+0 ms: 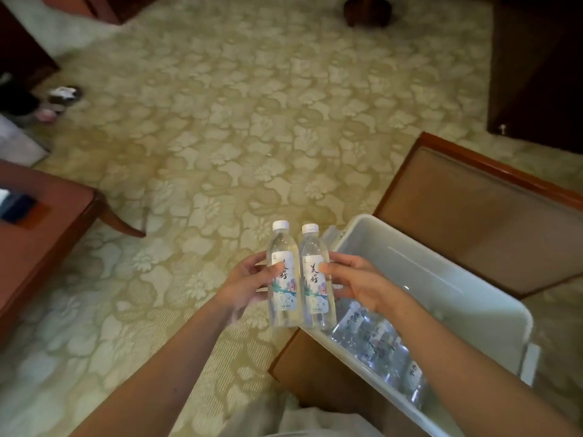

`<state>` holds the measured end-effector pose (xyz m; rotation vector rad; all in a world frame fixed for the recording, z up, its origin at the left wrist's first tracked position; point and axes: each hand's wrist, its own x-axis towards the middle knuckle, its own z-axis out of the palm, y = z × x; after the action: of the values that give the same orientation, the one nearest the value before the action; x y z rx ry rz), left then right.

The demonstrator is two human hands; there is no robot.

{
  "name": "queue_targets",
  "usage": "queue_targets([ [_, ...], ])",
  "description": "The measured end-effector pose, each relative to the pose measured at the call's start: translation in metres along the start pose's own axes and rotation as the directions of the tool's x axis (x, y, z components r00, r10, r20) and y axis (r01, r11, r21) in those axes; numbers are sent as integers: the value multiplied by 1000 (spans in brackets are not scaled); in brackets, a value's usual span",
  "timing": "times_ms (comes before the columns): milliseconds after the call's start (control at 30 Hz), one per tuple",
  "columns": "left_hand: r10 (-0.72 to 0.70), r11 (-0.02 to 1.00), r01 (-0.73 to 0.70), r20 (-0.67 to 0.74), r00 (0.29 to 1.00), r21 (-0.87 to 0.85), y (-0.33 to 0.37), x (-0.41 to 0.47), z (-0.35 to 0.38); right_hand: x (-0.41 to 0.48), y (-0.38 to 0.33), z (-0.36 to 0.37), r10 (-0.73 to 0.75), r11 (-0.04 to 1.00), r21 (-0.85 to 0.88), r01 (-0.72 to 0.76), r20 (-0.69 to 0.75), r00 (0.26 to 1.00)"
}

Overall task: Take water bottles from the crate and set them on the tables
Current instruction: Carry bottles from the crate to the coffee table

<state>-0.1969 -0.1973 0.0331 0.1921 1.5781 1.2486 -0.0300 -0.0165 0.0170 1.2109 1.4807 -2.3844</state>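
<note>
Two clear water bottles with white caps and white labels stand upright side by side in front of me. My left hand [244, 283] grips the left bottle [281, 275] round its label. My right hand [356, 283] grips the right bottle [315, 279] the same way. Both bottles hang just left of the pale plastic crate [441, 279], above the carpet. Several more bottles [378, 345] lie on their sides in the crate's near end.
The crate sits on a wooden low table [473, 209] with a red-brown rim. Another red-brown table [41, 234] with a dark flat object on it stands at the left. Patterned cream carpet [252, 121] spreads ahead. Dark furniture stands at the far right and upper left.
</note>
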Motion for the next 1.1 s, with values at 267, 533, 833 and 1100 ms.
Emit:
queue_targets([
  [267, 101, 987, -124, -199, 975, -105, -13, -67, -101, 19, -24, 121, 20, 981, -194, 11, 158, 987],
  [533, 155, 968, -210, -338, 928, -133, -45, -155, -226, 19, -9, 279, 13, 919, -385, 84, 245, 970],
  [833, 149, 944, -277, -520, 841, -177, -88, -266, -353, 15, 31, 458, 50, 870, -470, 148, 383, 922],
  [1100, 136, 861, -440, -717, 684, -257, -113, -344, -420, 15, 37, 587, 63, 791, -533, 302, 561, 825],
])
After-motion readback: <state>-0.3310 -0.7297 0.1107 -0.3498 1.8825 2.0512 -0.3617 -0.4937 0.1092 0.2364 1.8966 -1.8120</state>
